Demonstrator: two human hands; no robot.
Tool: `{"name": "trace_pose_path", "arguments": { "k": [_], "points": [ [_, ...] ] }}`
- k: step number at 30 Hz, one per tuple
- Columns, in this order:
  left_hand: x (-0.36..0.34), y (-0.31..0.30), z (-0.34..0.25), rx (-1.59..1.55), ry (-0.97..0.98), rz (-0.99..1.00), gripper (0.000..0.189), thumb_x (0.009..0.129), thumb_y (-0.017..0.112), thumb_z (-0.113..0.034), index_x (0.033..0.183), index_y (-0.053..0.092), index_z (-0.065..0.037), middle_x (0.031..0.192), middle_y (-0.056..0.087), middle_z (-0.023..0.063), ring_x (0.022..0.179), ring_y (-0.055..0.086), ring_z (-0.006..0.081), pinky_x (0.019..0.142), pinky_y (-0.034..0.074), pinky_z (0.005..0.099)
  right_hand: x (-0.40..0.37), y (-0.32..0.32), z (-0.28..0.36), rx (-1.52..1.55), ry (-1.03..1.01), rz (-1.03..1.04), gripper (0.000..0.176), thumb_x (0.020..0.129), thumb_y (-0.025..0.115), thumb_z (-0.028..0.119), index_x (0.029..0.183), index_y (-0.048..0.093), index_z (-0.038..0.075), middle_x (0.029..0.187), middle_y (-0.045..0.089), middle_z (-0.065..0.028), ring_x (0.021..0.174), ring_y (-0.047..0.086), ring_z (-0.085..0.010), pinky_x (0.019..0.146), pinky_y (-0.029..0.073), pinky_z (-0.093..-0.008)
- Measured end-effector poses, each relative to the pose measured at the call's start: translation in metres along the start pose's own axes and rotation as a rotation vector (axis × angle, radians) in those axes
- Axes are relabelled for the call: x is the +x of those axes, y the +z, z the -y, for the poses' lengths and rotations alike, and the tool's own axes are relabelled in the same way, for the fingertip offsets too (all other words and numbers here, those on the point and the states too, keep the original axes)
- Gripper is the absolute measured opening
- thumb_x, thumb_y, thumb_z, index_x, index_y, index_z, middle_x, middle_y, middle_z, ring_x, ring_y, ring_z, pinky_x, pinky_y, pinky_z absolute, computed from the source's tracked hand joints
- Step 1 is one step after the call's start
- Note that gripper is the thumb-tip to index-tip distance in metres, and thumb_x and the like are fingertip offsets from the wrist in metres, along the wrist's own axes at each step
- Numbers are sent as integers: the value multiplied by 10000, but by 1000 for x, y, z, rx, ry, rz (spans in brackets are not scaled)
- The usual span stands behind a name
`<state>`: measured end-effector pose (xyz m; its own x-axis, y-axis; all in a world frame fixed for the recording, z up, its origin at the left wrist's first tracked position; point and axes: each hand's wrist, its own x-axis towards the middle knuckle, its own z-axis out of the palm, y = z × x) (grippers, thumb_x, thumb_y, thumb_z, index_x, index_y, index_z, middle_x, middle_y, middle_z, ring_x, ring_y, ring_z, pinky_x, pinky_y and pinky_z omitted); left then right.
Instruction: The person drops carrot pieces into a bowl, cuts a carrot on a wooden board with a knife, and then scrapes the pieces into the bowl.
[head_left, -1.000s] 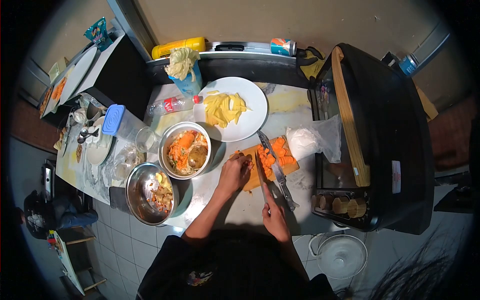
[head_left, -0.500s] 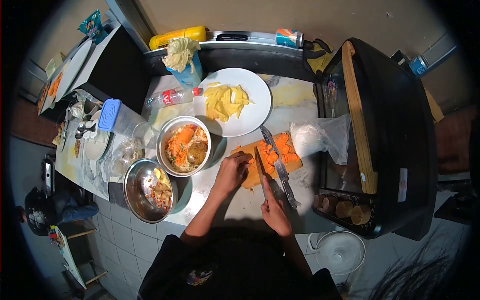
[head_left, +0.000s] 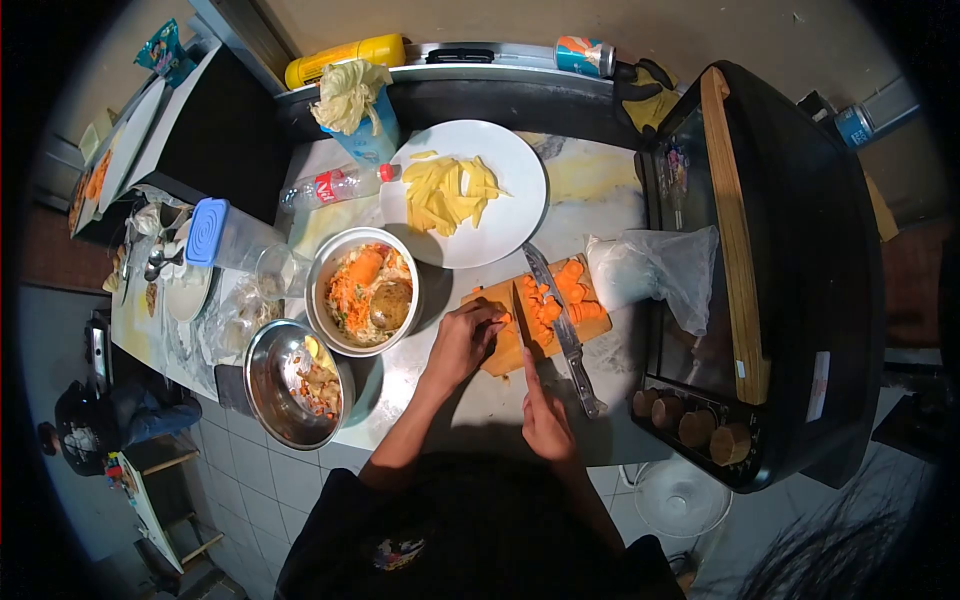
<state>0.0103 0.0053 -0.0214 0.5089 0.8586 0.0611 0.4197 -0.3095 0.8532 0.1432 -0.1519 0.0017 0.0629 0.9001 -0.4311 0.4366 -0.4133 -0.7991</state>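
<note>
While gripping slim dark knife in closed right hand and steadying orange carrot pieces with curled left hand on small wooden chopping board: keep fingertips tucked, cut straight, avoid spare steel knife.

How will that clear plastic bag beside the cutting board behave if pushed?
The plastic bag looks floppy: its loose top is crumpled, so it would probably deform rather than slide. Its white contents bulge at one end, so weight likely sits there.

A home kitchen: marble counter, black stove, cutting board, food bowls.
</note>
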Motion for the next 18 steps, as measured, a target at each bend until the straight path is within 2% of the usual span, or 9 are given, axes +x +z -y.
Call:
{"name": "trace_pose_path", "arguments": {
  "k": [5,9,12,14,18],
  "points": [
    [1,-1,-3,-18,-48,2,180,828,712,21,1007,699,32,918,703,175,785,684,341,700,529,386,2,4,-4,-35,-21,-45,962,825,484,-131,1610,75,246,914,612,-320,849,623,-497,816,486,-488],
    [0,0,-4,11,-61,8,171,837,708,12,1007,707,33,931,707,179,800,687,341,717,534,377,3,2,-7,-10,-12,-30,963,826,492,-125,1609,81,256,890,613,-311,833,630,-489,813,490,-499],
    [-2,2,-1,-36,-37,-15,188,818,707,44,1006,717,51,923,687,200,778,671,359,685,520,387,0,1,-5,-67,49,-15,954,819,498,-121,1607,112,253,904,619,-298,839,635,-477,801,492,-505],
    [-2,3,1,-35,-28,-22,198,816,698,54,1011,728,41,916,685,198,773,670,354,684,521,386,1,4,-7,-111,-137,-148,905,781,450,-135,1595,202,174,805,575,-228,689,599,-402,671,492,-447],
    [-3,2,-1,-15,-19,-12,219,812,682,69,1021,734,33,909,683,198,765,668,351,680,521,384,3,13,-20,-175,-200,-195,905,770,449,-143,1591,223,167,877,601,-244,737,612,-413,698,498,-446]
  ]
}}
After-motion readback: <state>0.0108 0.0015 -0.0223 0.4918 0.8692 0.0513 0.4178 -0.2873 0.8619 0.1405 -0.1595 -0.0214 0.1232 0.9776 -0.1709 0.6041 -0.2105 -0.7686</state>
